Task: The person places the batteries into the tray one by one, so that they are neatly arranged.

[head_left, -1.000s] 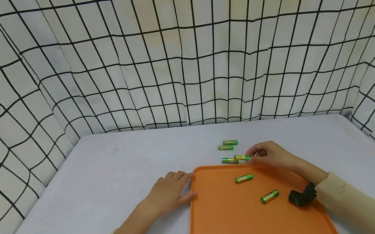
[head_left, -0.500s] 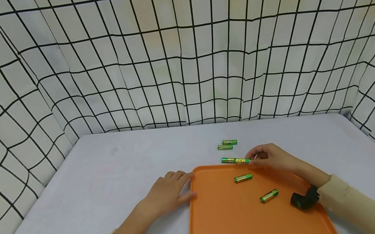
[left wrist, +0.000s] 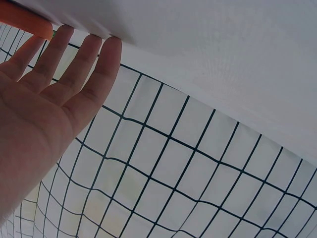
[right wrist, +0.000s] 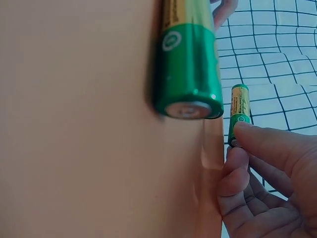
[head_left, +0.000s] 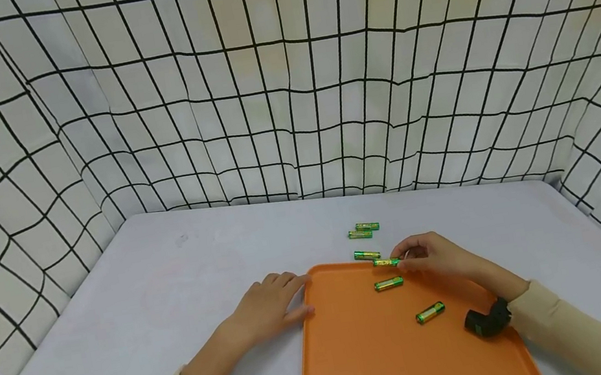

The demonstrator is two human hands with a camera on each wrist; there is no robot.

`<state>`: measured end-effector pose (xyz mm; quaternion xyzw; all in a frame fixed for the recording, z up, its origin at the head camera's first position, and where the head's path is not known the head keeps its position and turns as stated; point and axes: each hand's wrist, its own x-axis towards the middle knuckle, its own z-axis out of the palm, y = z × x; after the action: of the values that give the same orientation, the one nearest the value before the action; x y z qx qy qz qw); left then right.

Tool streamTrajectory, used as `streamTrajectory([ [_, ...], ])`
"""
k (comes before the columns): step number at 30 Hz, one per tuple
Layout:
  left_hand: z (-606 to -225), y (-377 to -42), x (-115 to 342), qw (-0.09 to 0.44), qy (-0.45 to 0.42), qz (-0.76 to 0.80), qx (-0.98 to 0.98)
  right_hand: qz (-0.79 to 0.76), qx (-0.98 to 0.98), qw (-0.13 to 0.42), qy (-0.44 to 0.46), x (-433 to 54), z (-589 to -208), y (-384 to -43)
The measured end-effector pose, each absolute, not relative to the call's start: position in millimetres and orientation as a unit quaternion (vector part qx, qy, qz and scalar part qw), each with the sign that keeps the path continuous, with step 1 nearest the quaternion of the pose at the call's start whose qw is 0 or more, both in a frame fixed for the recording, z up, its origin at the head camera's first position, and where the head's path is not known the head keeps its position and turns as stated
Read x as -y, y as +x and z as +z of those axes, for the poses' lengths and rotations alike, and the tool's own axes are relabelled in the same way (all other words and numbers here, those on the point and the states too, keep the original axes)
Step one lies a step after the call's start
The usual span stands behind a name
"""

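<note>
A green-and-gold battery [head_left: 386,262] is pinched between the thumb and fingers of my right hand [head_left: 435,254], over the far edge of the orange tray [head_left: 361,348]. In the right wrist view the pinched battery [right wrist: 240,104] points away from the thumb. My left hand [head_left: 267,311] rests at the tray's left far corner, fingers extended; the left wrist view shows its fingertips [left wrist: 111,47] against the white surface by the rim. On the tray lie two similar batteries, one near the far rim [head_left: 388,283] and one farther right [head_left: 430,313].
Just beyond the tray lies a battery [head_left: 367,255], with two more, a back one [head_left: 368,226] and a nearer one [head_left: 360,234], farther off on the white table [head_left: 216,253]. A black wrist device [head_left: 486,318] hangs under the right sleeve. Black-gridded white cloth [head_left: 284,85] encloses the table.
The right hand has drawn its battery slightly nearer and left, from beside the battery beyond the tray to over the tray's far edge. The left hand has stayed put.
</note>
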<state>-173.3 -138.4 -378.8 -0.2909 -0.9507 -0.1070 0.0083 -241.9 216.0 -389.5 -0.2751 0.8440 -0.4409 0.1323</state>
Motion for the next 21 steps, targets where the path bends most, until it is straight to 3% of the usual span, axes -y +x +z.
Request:
streamTrajectory([
  [21,-376.3,-171.7,138.4,-0.001,-0.288,-0.114,0.951,-0.425,-0.836,0.127,-0.324,-221.2,-394.2,-237.2],
])
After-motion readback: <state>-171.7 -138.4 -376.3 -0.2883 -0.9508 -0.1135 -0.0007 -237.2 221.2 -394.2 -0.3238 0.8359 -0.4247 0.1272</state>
